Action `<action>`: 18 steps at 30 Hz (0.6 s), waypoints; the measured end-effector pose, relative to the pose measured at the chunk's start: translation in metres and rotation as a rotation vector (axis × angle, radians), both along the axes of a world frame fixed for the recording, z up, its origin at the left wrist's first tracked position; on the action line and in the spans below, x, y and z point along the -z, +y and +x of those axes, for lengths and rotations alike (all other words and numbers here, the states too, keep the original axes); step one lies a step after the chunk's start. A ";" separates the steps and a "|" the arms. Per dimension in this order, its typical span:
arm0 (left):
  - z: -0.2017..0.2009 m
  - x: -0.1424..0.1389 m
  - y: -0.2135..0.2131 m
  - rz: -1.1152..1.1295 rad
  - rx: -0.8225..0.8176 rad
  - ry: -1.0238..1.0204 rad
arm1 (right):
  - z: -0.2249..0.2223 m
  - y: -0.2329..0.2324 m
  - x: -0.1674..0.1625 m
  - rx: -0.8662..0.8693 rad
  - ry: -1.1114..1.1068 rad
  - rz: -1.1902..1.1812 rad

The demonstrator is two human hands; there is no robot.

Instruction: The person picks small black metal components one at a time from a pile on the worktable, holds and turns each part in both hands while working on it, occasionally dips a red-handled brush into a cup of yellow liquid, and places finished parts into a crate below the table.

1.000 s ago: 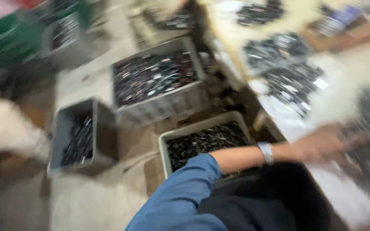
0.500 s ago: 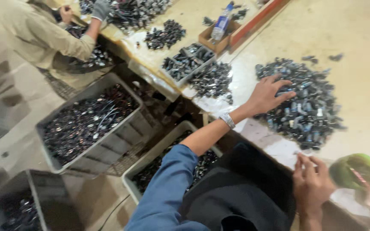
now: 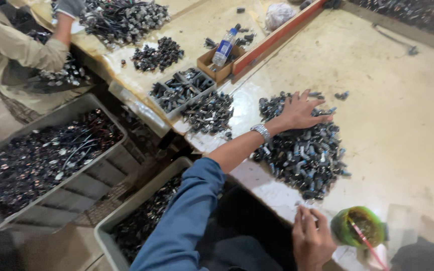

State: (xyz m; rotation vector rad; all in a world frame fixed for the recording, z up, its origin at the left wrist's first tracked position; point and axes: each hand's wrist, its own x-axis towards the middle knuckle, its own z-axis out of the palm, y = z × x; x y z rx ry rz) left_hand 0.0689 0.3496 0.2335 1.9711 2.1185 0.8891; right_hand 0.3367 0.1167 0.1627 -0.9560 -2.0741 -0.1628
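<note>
Over to the left of the big pile of small dark connector parts [image 3: 305, 153], a co-worker in a beige sleeve [image 3: 11, 42] is reaching a gloved hand [image 3: 69, 7] toward another heap of wired parts [image 3: 124, 17] at the table's far corner. Below that person, a grey plastic crate [image 3: 84, 183] is sitting on the floor, holding black cable pieces. A second grey crate [image 3: 126, 213] is standing nearer the pile, just under the table edge, also loaded with dark parts.

Moving along the table toward the pile, 2 smaller clumps of black parts [image 3: 157, 54] are lying near a grey divided tray [image 3: 179, 90], and a cardboard box [image 3: 212, 65] with a plastic water bottle [image 3: 224, 47] is sitting beyond it, beside a red strip [image 3: 277, 37] running across the tabletop [image 3: 403, 100].

The left hand [image 3: 300, 111], with a metal wristwatch [image 3: 261, 131] on its blue-sleeved arm, is resting on the top of the pile, fingers spread wide and flat, gripping nothing. The pile itself is lying on the table, close to its near edge.

Below the pile, the right hand [image 3: 310, 238] is curling at the table edge, fingertips pressed together as if pinching something small; I cannot tell what. Just right of it, a green cup [image 3: 350, 226] with a red stick [image 3: 360, 236] in it is standing.
</note>
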 end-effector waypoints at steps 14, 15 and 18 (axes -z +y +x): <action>-0.019 0.019 0.073 -0.309 0.136 0.163 | 0.009 0.017 -0.019 -0.026 0.072 -0.130; -0.020 0.025 0.074 -0.231 0.161 0.110 | 0.011 0.018 -0.019 0.008 0.069 -0.163; -0.024 0.028 0.062 0.030 0.209 -0.061 | 0.014 0.022 -0.019 0.007 0.052 -0.240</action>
